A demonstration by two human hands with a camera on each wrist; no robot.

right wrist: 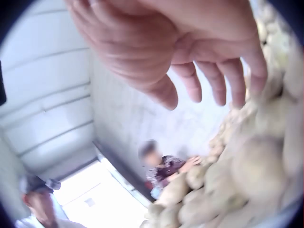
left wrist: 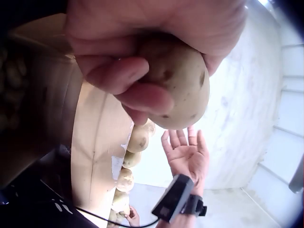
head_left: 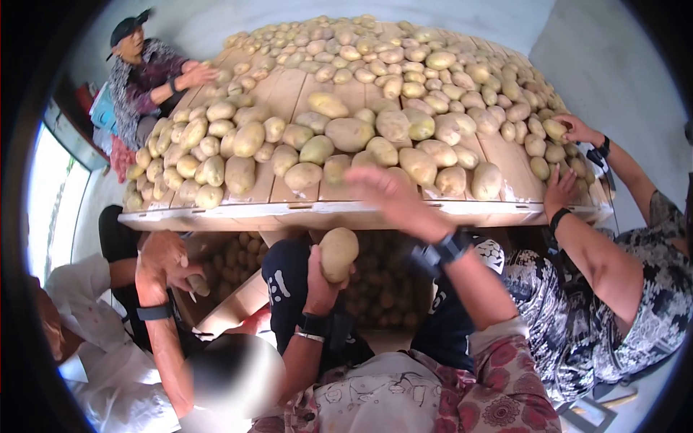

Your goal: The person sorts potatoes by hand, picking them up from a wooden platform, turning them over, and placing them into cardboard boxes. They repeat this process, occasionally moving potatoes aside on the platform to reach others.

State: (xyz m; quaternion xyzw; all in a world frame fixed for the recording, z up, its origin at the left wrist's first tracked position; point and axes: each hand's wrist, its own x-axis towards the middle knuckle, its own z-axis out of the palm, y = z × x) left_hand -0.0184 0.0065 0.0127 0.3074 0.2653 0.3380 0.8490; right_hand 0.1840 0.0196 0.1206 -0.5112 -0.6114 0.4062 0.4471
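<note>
1. Potato, pale and oval, sits in the left hand just in front of the near edge of the plank table, around the middle.
2. That hand's fingers curl round it; in the left wrist view two fingertips press together against its dark-pitted skin.
3. The right hand is raised above the table's near edge, blurred in the head view; both wrist views show its fingers spread and holding nothing.
4. Loose potatoes lie across the table, thickest along the far edge and towards the left and right edges, with bare planks between.
5. Below the near edge, more potatoes fill a shadowed bin; a wooden board slants to its left.
6. At the table's right edge, a neighbour's hand touches a yellowish potato.
7. Near the far left corner sits a person in a dark cap, arms reaching over the table.
</note>
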